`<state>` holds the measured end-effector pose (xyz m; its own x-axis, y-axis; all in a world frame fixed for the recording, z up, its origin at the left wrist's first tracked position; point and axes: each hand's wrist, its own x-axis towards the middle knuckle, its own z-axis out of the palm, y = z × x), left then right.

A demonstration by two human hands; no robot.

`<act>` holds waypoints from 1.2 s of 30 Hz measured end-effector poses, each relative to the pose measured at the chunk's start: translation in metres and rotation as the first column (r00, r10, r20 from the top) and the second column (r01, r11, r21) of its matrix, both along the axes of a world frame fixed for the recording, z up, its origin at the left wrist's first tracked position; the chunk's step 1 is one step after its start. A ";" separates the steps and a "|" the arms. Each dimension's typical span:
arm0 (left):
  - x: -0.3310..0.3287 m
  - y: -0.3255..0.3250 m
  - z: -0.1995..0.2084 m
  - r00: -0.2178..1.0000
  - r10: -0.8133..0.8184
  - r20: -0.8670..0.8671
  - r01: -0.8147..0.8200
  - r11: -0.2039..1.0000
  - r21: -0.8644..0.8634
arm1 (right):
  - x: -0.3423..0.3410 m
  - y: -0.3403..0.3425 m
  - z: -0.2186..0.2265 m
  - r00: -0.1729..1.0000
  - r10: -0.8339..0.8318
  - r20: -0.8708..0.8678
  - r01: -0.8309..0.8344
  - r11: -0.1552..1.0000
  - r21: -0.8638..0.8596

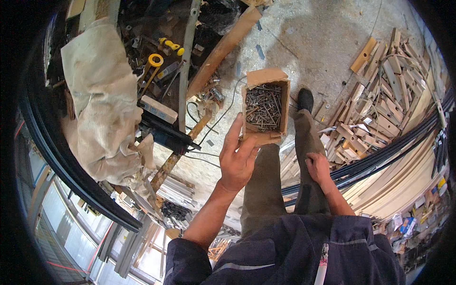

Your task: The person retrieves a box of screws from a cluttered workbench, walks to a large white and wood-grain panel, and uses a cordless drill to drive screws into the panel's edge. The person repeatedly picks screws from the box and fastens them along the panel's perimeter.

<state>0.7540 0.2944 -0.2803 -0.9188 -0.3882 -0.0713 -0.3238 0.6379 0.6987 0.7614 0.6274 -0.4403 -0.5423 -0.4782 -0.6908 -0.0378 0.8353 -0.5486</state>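
My left hand [237,159] is closed on the near left corner of an open cardboard box [266,76], thumb and fingers along its edge. Loose metal screws or bolts [263,108] fill the box in a jumbled heap. It is held above the floor, in front of my left leg. My right hand [317,166] hangs lower, against my right trouser leg [308,137]. Its fingers are curled in, and nothing shows in them.
At left, a bench holds a yellow-handled tool [172,46], a wooden block [159,109] and a draped beige cloth [102,99]. Wood offcuts [380,99] are heaped at right beside long bent strips [399,175]. A dark cable [228,107] crosses the floor. A cigarette [321,268] pokes up below.
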 end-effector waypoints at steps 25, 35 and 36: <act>0.028 -0.256 -0.050 0.418 0.887 -0.199 -0.896 0.439 0.074 | -0.009 -0.007 -0.008 0.988 -0.102 0.118 0.087 0.988 0.124; 0.013 -0.243 -0.069 0.511 0.823 0.246 -0.753 0.567 -0.333 | -0.027 0.004 -0.001 0.968 -0.141 0.208 0.135 0.990 0.042; 0.038 -0.219 -0.066 0.592 0.776 0.219 -0.718 0.631 -0.293 | -0.030 0.003 0.002 0.981 -0.078 0.177 0.074 0.997 0.028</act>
